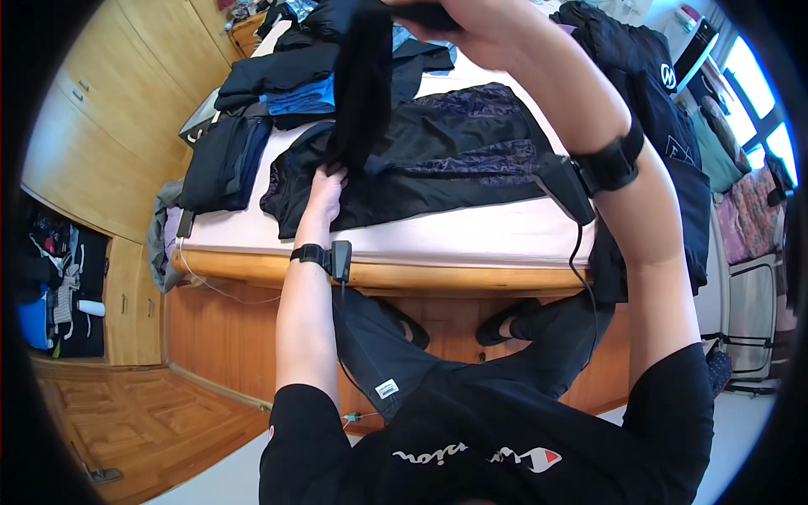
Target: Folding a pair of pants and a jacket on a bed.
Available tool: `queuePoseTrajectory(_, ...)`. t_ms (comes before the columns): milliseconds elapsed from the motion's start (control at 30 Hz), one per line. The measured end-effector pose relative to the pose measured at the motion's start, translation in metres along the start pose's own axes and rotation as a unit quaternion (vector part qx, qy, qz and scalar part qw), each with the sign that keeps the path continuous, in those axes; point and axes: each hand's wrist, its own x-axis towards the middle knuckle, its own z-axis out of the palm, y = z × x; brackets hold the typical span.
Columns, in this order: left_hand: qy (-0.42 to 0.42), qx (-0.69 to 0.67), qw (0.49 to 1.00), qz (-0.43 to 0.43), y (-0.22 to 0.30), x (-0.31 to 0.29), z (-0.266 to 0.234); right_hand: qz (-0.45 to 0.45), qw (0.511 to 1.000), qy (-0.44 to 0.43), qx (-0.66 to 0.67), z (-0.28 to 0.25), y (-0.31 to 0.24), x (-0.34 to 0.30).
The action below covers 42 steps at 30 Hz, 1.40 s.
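Two hands: both on one black garment [364,76], stretched over the bed [471,236].
Garment axis: long, near vertical, running from 12 o'clock down to 6 o'clock, lower end at the dark jacket [438,160].
Right hand [459,21]: raised at 12 o'clock, fingers pinching the garment's top end.
Left hand [324,189]: below, fingers closed on the bottom end.
Clothes pile [269,93]: at 10 o'clock, dark and blue.

Black garment [362,76], dark purple-patterned jacket [454,151], blue cloth [303,99], pale sheet [471,231].
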Motion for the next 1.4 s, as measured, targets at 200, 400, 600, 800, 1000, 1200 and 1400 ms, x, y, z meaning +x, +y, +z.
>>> queuePoseTrajectory(200, -0.001, -0.37, 0.917, -0.151, 0.014, -0.015, -0.012, 0.162, 0.977, 0.125, -0.066, -0.105, 0.079, -0.091)
queuePoseTrajectory(400, 0.014, -0.051, 0.963, -0.263, 0.027, 0.022, 0.019, 0.349, 0.917, 0.188, -0.035, -0.168, 0.147, -0.196)
queuePoseTrajectory(600, -0.053, -0.163, 0.959, -0.226, 0.013, 0.031, 0.021, 0.293, 0.921, 0.256, 0.0, -0.166, 0.16, -0.18)
queuePoseTrajectory(800, -0.143, -0.473, 0.868, -0.052, 0.021, -0.02, 0.026, -0.037, 0.96, 0.279, 0.013, -0.129, 0.082, -0.083)
queuePoseTrajectory(1000, -0.285, -0.012, 0.952, -0.112, 0.013, -0.036, 0.068, -0.178, 0.974, 0.106, 0.095, -0.05, -0.008, -0.047)
queuePoseTrajectory(1200, -0.23, -0.153, 0.954, -0.113, -0.012, 0.009, 0.062, -0.119, 0.99, 0.079, -0.008, -0.02, -0.032, -0.097)
queuePoseTrajectory(1400, -0.137, -0.404, 0.896, -0.126, -0.021, 0.006, 0.019, -0.041, 0.981, 0.178, -0.061, -0.121, 0.053, -0.128)
